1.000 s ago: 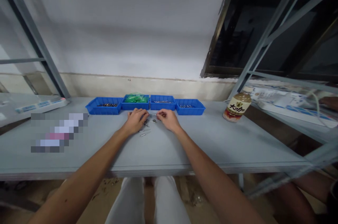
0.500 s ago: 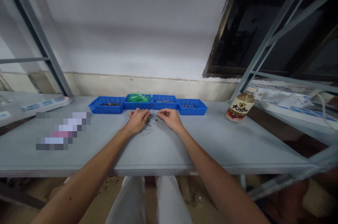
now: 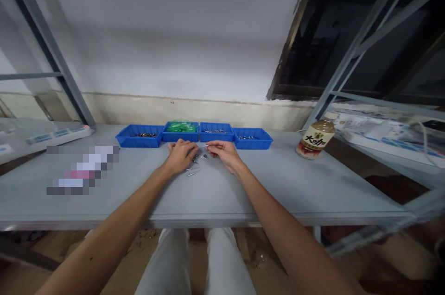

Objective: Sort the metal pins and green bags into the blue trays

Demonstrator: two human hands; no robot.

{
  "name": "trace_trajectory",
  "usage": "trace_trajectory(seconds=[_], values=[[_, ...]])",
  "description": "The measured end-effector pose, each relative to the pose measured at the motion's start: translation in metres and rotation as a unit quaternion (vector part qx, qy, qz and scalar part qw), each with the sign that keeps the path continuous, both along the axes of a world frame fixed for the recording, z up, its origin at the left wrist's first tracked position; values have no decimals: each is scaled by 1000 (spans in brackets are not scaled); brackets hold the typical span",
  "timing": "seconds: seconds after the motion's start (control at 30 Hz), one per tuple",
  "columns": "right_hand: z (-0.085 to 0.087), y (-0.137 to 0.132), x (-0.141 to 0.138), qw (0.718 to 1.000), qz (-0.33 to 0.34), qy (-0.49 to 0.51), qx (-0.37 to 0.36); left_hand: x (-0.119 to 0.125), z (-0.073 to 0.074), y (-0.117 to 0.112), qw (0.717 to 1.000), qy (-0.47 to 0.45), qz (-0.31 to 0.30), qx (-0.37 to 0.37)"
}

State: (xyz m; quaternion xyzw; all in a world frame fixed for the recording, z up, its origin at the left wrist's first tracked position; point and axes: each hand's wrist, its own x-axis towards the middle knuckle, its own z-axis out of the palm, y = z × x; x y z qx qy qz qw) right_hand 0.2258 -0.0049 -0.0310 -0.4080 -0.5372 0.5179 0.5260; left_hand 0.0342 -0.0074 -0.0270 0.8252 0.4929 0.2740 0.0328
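Both my hands rest on the grey table just in front of a row of blue trays. My left hand is curled, knuckles up, over a small heap of metal screws; what its fingers hold is hidden. My right hand is pinched on a thin metal screw that points left toward the other hand. Two more loose screws lie on the table just near of the left hand.
The blue trays hold dark small parts, green plastic pieces, metal pins and more metal parts. A brown bottle stands at right. A power strip lies far left. Metal shelf frames flank both sides.
My right hand has lifted a screw in a pinch and drawn slightly toward the left hand. The view has shifted a little; the left hand stays on the heap.
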Motion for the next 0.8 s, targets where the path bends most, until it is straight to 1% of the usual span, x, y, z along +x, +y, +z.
trace_trajectory(seconds=[0.1,0.17,0.23,0.33,0.4,0.43,0.47,0.53,0.57,0.6,0.63,0.7,0.8], values=[[1,-3,-3,1000,13,-6,1,1,-1,-1,1000,0,-5,0],[2,-3,-4,1000,3,-8,9,1,-2,0,1000,-5,-15,-2],[4,0,-1,999,-33,-6,23,1,-3,1,1000,-20,-19,-6],[13,10,11,989,-137,3,61,0,-3,4,999,-47,-4,-25],[25,20,21,972,-213,9,95,-2,-3,6,998,-51,7,-40],[32,25,26,961,-247,-12,120,-2,-3,7,998,-50,10,-45],[40,31,30,946,-279,-59,153,-2,-3,8,998,-49,12,-47],[54,42,36,904,-318,-186,214,-3,-2,10,998,-50,15,-46],[59,46,38,883,-326,-243,235,-3,-1,10,998,-52,17,-44],[62,48,39,868,-325,-282,246,-3,-1,10,998,-53,19,-42],[63,49,39,865,-316,-299,249,-4,-1,11,998,-54,19,-39],[58,46,36,871,-281,-315,252,-4,-2,12,998,-51,16,-38],[37,30,27,886,-184,-346,249,-4,-3,16,998,-42,2,-41]])
